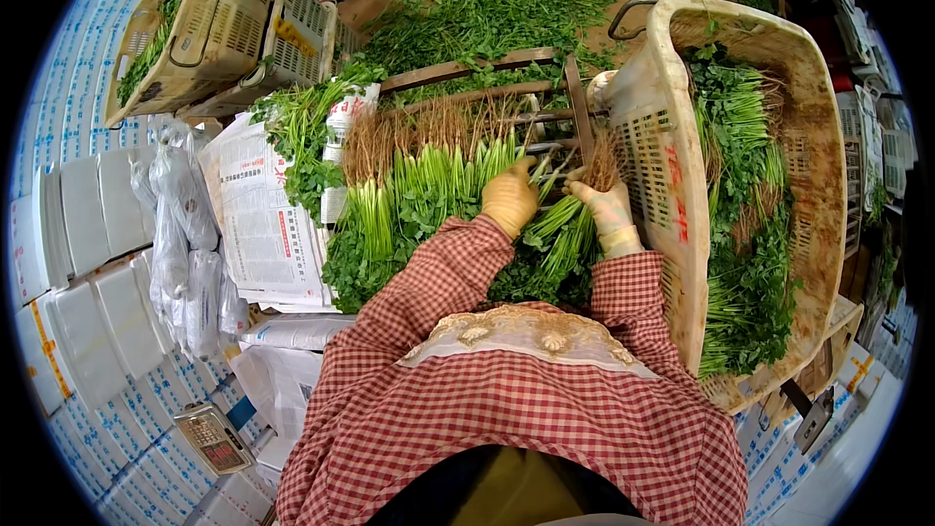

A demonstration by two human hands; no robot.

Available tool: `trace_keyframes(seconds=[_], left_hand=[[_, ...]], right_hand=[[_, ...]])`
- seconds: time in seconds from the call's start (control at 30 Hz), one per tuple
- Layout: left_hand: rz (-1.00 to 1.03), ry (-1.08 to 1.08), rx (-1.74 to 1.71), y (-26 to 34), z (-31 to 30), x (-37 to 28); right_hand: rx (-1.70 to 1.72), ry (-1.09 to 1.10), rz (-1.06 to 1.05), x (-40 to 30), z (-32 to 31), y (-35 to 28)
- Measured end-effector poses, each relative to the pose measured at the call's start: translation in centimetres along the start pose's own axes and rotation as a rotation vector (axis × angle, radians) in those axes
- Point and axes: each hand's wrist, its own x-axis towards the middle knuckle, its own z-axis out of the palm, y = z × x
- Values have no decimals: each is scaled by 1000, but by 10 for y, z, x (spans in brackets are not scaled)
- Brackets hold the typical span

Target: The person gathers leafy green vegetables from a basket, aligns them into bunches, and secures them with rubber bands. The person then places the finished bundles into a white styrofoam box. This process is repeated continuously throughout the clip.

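My left hand (511, 196), in a yellowish glove, rests at the right end of a row of leafy green bunches with roots (431, 174); its fingers are bent by a few stems, and whether it grips them is unclear. Close by on the right, my right hand (605, 206), gloved too, has its fingers at the root end of a separate bunch (562, 234) and holds it, brown roots up, leaves toward me. The row lies roots away from me on a rack with a metal frame (577, 102).
Right of my hands stands a large stained plastic crate (694, 183) holding more bunches. Left are stacked newspapers (256, 234), loose greens (303, 139), rolled plastic bags (182, 219) and a digital scale (214, 438). Beyond the rack, greens (482, 14) cover the floor, with slatted crates (226, 22) at the upper left.
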Motion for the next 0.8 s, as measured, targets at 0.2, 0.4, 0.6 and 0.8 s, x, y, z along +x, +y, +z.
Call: trace_keyframes(seconds=[0.2, 0.4, 0.6, 0.8], left_hand=[[-107, 14, -659, -11, -9, -17], [-282, -227, -978, -10, -39, -34], [-195, -420, -872, -5, -64, -56], [62, -387, -1078, -13, -107, -73]], right_hand=[[-339, 154, 218, -4, 11, -36], [-348, -22, 384, 32, 5, -19], [-438, -76, 391, 49, 22, -20], [-357, -1, 322, 41, -23, 10]])
